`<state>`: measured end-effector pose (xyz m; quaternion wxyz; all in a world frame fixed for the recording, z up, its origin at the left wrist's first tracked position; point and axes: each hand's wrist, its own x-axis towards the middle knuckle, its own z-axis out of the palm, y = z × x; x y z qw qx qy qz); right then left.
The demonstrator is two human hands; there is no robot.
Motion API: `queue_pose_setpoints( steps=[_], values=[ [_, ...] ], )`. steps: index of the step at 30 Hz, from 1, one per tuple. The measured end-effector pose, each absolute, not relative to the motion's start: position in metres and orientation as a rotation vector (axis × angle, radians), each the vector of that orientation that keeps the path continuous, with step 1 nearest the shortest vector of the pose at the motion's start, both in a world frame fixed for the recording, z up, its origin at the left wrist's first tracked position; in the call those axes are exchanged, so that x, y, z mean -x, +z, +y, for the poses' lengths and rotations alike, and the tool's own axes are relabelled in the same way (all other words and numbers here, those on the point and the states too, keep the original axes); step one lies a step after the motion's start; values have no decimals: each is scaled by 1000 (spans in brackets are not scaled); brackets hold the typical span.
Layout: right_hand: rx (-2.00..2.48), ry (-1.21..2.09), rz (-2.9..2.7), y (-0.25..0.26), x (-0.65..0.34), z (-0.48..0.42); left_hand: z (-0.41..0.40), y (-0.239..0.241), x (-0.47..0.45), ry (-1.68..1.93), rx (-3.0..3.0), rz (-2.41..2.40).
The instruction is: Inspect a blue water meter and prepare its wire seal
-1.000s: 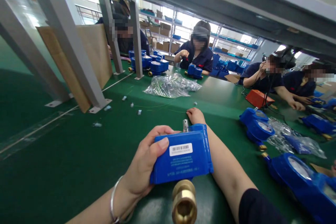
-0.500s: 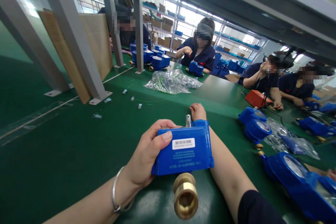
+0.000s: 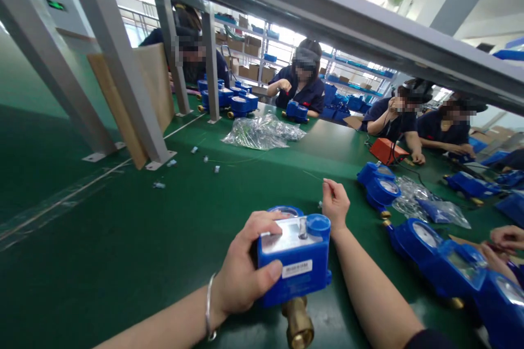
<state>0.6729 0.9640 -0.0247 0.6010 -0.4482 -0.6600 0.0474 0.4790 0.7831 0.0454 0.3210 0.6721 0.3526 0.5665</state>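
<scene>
My left hand (image 3: 241, 270) is wrapped around a blue water meter (image 3: 301, 281), thumb on the side by the barcode label (image 3: 297, 269) and fingers over the top. Its brass pipe end (image 3: 301, 327) points down toward me. A clear peg (image 3: 303, 227) stands on the meter's top, beside a round blue cap (image 3: 318, 223). Just beyond the meter, my right hand (image 3: 336, 204) is closed in a pinch on a thin wire (image 3: 313, 175). A small pale seal (image 3: 320, 205) shows beside those fingers; whether it belongs to the wire is unclear.
Several small seals (image 3: 216, 169) lie at left near a metal post (image 3: 123, 65) and a cardboard sheet (image 3: 153, 84). A plastic bag (image 3: 262, 132) is ahead. More meters (image 3: 426, 237) line the right, near a co-worker's hands (image 3: 505, 240). Overhead runs a grey beam (image 3: 327, 16).
The meter has tilted so its top and dial now show, and it sits lower in view. My right hand has come out from behind it, rightward, with a thin wire pinched.
</scene>
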Motion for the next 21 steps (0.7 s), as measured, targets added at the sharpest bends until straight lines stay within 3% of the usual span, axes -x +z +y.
queue_pose_setpoints(
  steps=[6, 13, 17, 21],
  values=[
    [1168, 116, -1480, -11, -760, 855, 768, 17, -495, 1331, -2515, 684],
    [1176, 250, -1785, 14, -803, 734, 766, 28, -469, 1062, -2443, 820],
    [1071, 94, -2114, 25, -789, 712, 750, 37, -465, 944, -2407, 1128],
    [1047, -69, -2238, 33, -773, 710, 728, 28, -484, 1090, -2215, 1393]
  ],
)
